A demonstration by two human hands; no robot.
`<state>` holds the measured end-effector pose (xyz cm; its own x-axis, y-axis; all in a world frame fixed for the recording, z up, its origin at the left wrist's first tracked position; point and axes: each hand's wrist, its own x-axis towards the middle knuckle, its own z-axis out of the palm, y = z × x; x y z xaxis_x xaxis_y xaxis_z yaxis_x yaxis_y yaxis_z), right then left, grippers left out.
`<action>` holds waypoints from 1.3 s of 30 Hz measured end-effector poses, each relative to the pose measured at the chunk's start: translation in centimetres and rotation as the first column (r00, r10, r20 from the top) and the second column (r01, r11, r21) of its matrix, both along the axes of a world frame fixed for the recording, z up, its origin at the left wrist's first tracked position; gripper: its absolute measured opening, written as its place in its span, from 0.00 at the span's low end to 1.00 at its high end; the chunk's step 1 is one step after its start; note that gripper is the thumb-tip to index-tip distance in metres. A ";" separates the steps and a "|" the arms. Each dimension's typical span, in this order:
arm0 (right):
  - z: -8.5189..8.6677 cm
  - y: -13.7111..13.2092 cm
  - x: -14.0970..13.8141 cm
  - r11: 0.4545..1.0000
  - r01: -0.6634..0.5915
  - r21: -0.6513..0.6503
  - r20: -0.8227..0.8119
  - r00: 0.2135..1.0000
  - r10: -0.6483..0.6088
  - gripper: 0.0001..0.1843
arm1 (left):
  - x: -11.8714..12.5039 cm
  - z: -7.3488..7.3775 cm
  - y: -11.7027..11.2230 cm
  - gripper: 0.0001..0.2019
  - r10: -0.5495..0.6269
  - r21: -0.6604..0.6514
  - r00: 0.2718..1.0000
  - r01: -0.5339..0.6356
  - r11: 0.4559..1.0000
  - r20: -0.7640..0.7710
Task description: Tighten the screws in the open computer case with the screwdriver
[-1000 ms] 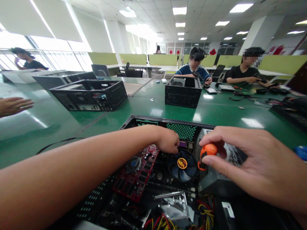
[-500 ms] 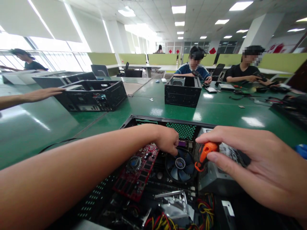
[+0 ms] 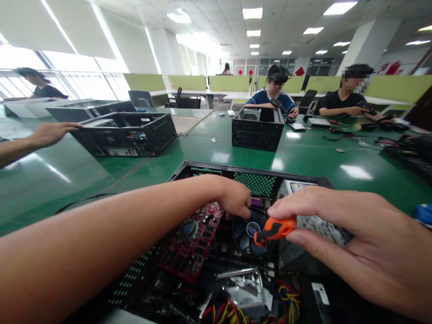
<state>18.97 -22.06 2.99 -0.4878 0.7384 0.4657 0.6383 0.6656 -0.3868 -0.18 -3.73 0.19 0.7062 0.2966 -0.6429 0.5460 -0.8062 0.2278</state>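
Note:
An open computer case (image 3: pixel 216 170) lies in front of me on the green table (image 3: pixel 303 157). Inside it are a red graphics card (image 3: pixel 194 240), a black cooling fan (image 3: pixel 251 231) and a grey power supply (image 3: pixel 317 225). My left hand (image 3: pixel 236 198) reaches into the case just above the fan, fingers curled; what they grip is hidden. My right hand (image 3: pixel 347 238) pinches an orange-handled screwdriver (image 3: pixel 275 228) between thumb and fingers, its handle lying nearly level over the fan.
Two more open cases stand on the table, one at the left (image 3: pixel 126 132) and one at the middle back (image 3: pixel 258 128). Another person's hand (image 3: pixel 50 132) touches the left case. Two people sit at the far side. Coloured cables (image 3: pixel 236 312) crowd the near end of my case.
My right hand has tipped the screwdriver from upright to nearly level and lowered it toward the fan. The other person's hand at the left reached the left case. My left hand stayed put.

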 end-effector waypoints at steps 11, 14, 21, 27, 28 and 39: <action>-0.2 0.0 -0.3 0.999 -0.042 -0.010 0.003 0.999 0.042 0.13 | 0.1 0.4 -0.3 0.10 -0.007 0.043 1.000 0.007 0.999 -0.014; -0.1 0.1 -0.4 0.998 -0.055 -0.041 0.007 0.998 0.056 0.13 | 0.2 0.6 -0.4 0.11 -0.034 0.066 0.999 0.036 0.997 -0.029; 0.3 0.4 -0.2 0.995 -0.073 -0.061 0.027 0.997 0.074 0.13 | 0.3 1.0 -0.7 0.14 -0.048 0.100 0.998 0.052 0.994 -0.047; 0.3 0.0 -0.1 0.992 -0.108 -0.071 0.017 0.994 0.109 0.15 | 0.2 0.9 -0.5 0.14 -0.051 0.107 0.998 0.054 0.993 -0.035; 0.3 0.0 -0.1 0.988 -0.130 -0.078 0.023 0.991 0.133 0.16 | 0.2 0.8 -0.5 0.14 -0.050 0.110 0.998 0.054 0.993 -0.031; 0.5 -0.3 -0.3 0.990 -0.065 -0.125 -0.036 0.998 0.061 0.10 | 0.1 0.3 -0.4 0.12 -0.035 0.096 0.999 0.034 0.995 0.011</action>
